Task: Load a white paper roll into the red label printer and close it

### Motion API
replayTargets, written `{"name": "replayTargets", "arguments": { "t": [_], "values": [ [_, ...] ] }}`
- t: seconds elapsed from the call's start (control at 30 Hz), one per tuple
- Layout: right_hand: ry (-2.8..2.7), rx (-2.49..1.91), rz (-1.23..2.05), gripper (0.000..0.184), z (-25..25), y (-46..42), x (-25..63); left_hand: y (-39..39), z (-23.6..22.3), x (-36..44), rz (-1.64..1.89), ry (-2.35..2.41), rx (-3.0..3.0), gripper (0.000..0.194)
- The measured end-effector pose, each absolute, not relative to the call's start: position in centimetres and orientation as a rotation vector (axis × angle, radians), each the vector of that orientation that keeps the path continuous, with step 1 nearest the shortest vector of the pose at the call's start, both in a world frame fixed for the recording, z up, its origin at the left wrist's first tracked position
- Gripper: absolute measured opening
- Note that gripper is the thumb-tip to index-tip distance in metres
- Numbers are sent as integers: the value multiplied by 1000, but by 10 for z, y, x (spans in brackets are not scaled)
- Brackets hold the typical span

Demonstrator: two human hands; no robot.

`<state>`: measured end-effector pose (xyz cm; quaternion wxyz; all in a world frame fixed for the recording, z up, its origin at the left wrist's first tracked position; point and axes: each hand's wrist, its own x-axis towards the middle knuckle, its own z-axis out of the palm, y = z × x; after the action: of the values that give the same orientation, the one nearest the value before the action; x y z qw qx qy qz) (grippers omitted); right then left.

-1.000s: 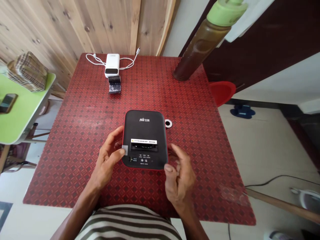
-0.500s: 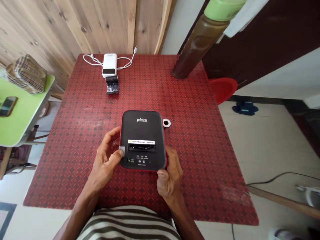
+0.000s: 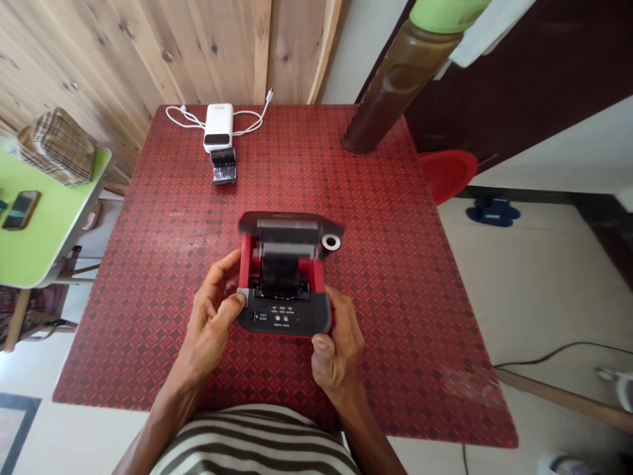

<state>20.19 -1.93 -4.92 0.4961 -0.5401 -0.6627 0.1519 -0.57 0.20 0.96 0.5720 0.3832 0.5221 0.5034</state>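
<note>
A black and red label printer (image 3: 284, 310) sits on the red patterned table (image 3: 386, 277) right in front of me. Its lid (image 3: 284, 223) is swung up and back, blurred, and the red inside (image 3: 281, 264) shows. My left hand (image 3: 212, 323) grips the printer's left side, thumb on a grey latch (image 3: 242, 293) at the near-left corner. My right hand (image 3: 333, 340) holds its near-right corner, thumb against the front edge. A small white ring (image 3: 331, 242) lies by the lid's right end.
At the table's far side lie a white power bank (image 3: 218, 126) with a white cable (image 3: 252, 122) and a small black item (image 3: 223, 165). A brown post (image 3: 390, 86) stands far right. A green side table (image 3: 44, 224) at left holds a phone (image 3: 20, 210) and a plaid bag (image 3: 57, 145).
My right hand moved in from beside the printer and took hold of its near-right corner. The lid, closed flat before, has sprung open upward. My left thumb stays on the latch.
</note>
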Motion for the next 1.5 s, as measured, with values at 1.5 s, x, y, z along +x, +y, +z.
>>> {"name": "replayTargets", "arguments": {
  "t": [1.5],
  "values": [
    [-3050,-1742,430,28,90,111,150,0,5,-16,1164,1195,944,53]
  ]
}}
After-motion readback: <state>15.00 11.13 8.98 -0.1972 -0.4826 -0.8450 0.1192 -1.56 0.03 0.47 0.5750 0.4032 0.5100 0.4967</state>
